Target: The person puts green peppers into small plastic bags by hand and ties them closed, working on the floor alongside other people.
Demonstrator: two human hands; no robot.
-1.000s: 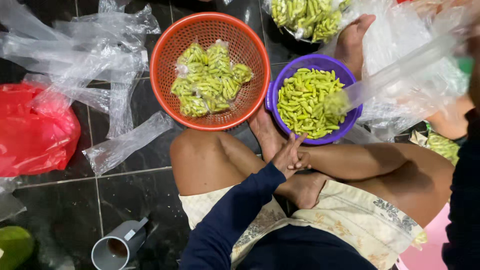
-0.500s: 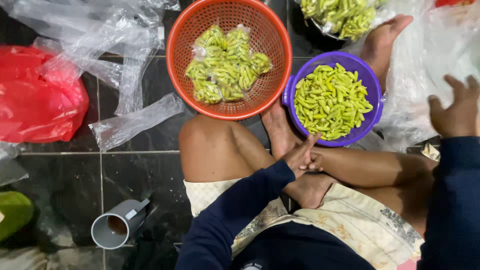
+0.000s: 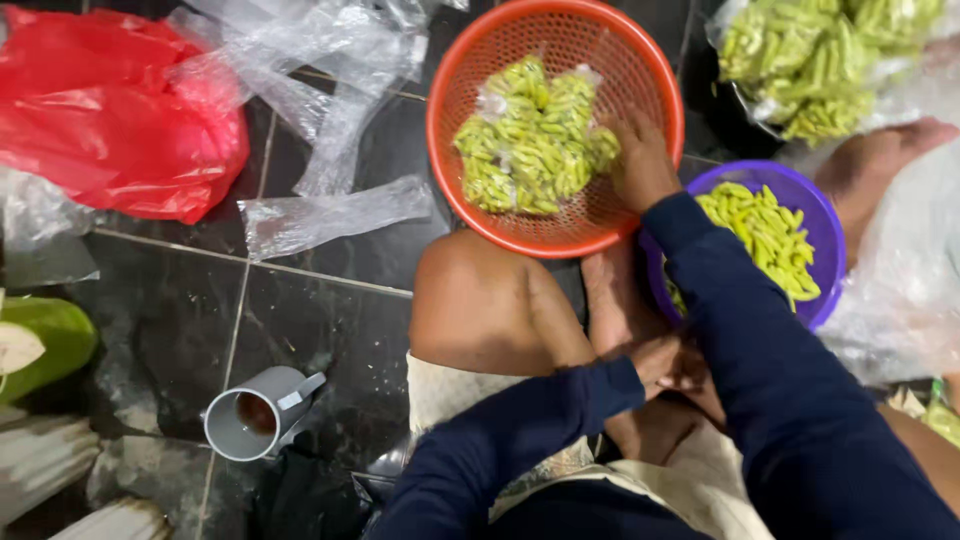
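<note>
Head view: right hand [image 3: 640, 165] grip rests on bagged green chillies [image 3: 530, 135].

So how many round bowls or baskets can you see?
2 clearly: the orange basket in the top middle, and the purple bowl right of it. A dark container at top right is mostly hidden.

The scene is viewed from a single head-worn camera, aimed steeply down at close range. The lap, dark tiled floor [image 3: 300, 330] and orange basket [image 3: 650, 90] are framed.
</note>
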